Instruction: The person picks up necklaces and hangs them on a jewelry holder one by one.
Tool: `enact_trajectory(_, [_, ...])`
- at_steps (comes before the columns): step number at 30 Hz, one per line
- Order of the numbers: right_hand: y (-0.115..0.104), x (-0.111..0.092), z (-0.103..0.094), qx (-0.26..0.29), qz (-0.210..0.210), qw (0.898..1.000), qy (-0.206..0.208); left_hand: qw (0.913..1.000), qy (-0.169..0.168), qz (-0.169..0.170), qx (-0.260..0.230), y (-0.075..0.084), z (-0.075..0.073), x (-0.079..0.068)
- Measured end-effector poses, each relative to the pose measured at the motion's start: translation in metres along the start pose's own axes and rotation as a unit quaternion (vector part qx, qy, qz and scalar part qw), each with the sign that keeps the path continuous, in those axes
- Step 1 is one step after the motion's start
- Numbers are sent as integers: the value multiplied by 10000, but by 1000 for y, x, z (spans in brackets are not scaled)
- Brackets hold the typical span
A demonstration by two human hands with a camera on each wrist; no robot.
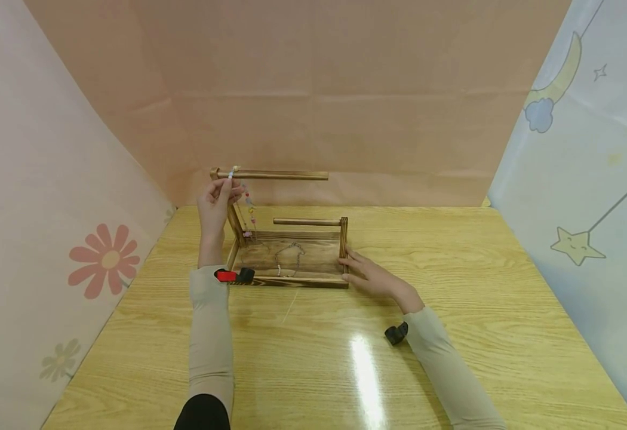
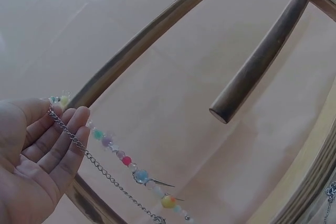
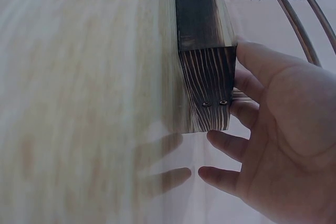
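A wooden jewelry stand [image 1: 292,282] has a shallow tray and two bars at different heights. At its upper bar [image 1: 286,175], my left hand [image 1: 218,200] pinches a beaded chain [image 2: 126,160] between thumb and fingertips. Colored beads and a silver chain hang down from those fingers, while some pale beads overlap the bar near its left end. My right hand [image 1: 372,276] rests against the stand's right end, fingers spread. In the right wrist view, its thumb is at the corner of the striped wood end [image 3: 207,90], with the lower fingertips close over the table.
Inside the tray lies a silver chain [image 1: 292,246]. Pink beads [image 1: 247,234] sit near its left post. The lower bar [image 1: 307,221] juts leftward from the right post. Around the wooden-patterned table [image 1: 453,358] stand a peach backdrop [image 1: 389,89] and printed side panels.
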State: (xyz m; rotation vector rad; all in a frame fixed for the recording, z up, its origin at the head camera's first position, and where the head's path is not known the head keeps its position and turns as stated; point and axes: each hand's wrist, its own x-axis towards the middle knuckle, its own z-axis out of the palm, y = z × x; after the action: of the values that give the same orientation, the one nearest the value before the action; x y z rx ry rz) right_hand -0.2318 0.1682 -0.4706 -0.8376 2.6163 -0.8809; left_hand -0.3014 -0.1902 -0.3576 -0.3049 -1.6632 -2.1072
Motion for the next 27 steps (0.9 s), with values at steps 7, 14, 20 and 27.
enact_trajectory(7, [1,0,0,33,-33,10000,18,10000,46,-34,-37,-5,-1,-3])
enact_trajectory(14, [1,-1,1,64,-66,10000,15,10000,-23,-54,41,-8,-3,-6])
enact_trajectory(20, [2,-3,2,59,-66,10000,29,9999,-116,-50,-30,-2,0,-11])
enact_trajectory(27, [1,-5,0,76,-35,10000,45,9999,-106,-101,-70,1,3,-14])
